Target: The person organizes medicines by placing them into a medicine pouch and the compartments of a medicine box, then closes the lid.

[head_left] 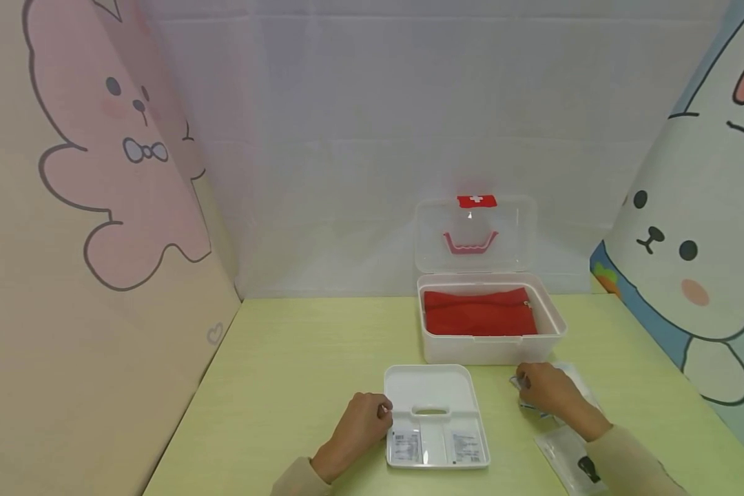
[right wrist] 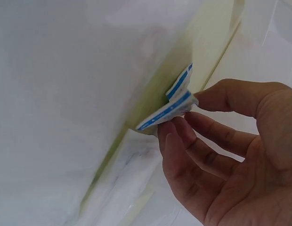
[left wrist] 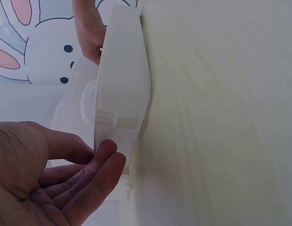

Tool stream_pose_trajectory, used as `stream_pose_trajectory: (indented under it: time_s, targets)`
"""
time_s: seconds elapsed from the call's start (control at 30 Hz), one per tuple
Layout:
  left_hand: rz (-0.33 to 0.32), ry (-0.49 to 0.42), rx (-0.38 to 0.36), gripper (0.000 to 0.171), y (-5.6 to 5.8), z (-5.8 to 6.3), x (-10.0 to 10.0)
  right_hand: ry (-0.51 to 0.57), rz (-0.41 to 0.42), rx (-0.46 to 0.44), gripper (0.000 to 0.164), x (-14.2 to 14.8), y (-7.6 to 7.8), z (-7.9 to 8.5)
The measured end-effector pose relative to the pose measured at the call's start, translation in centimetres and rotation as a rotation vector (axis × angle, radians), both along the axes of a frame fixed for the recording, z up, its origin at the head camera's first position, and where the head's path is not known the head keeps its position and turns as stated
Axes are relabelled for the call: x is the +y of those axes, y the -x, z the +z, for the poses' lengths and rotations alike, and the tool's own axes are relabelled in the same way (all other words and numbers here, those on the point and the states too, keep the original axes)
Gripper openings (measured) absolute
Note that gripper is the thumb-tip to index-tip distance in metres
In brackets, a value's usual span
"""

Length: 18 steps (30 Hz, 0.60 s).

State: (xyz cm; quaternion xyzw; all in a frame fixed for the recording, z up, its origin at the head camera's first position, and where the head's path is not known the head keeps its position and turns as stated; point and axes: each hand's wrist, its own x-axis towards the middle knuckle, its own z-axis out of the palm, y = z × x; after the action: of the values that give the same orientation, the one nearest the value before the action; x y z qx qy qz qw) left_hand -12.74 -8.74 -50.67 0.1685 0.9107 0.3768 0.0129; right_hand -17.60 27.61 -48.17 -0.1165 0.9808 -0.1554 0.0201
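My left hand [head_left: 361, 421] pinches the left edge of a white compartment tray [head_left: 428, 380] between thumb and fingertips; the left wrist view shows the tray's wall [left wrist: 120, 80] from the side. Two printed sachets lie in the tray's front compartments, a left sachet [head_left: 406, 446] and a right sachet [head_left: 466, 446]. Off to the tray's right, my right hand [head_left: 550, 389] pinches small white packets with blue stripes [right wrist: 167, 113] between thumb and fingers. They look folded or fanned apart, and the fingers hide part of them. A clear plastic bag [head_left: 573, 375] lies beneath this hand.
Behind the tray stands a white first-aid box [head_left: 490, 351] with its clear lid [head_left: 430, 241] raised and a red zip pouch [head_left: 480, 315] inside. Another clear bag [head_left: 561, 451], with a dark item, lies by the right forearm. Printed cloth walls enclose the yellow table [head_left: 297, 358].
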Motion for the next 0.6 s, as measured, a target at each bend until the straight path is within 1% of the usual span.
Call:
stream_pose_trajectory:
  time_s: [0.13, 0.23, 0.33, 0.43, 0.6]
  targets:
    - [-0.003, 0.002, -0.005, 0.017, -0.03, -0.04, -0.02, -0.016, -0.012, 0.001, 0.022, -0.1, 0.01, 0.09]
    - [-0.007, 0.001, -0.005, 0.017, -0.03, -0.02, -0.04, -0.023, -0.025, 0.017, 0.019, -0.11, 0.02, 0.0]
    - [-0.008, -0.002, -0.008, 0.017, -0.02, 0.07, -0.06, -0.013, -0.047, 0.039, 0.014, -0.09, 0.01, -0.2]
    - [-0.007, 0.0, -0.008, 0.016, -0.02, 0.11, -0.07, 0.007, -0.075, 0.059, 0.005, -0.04, -0.09, -0.38]
    - [-0.005, 0.002, -0.006, 0.018, 0.07, -0.03, -0.11, 0.034, -0.096, 0.11, 0.011, -0.07, -0.39, -0.15]
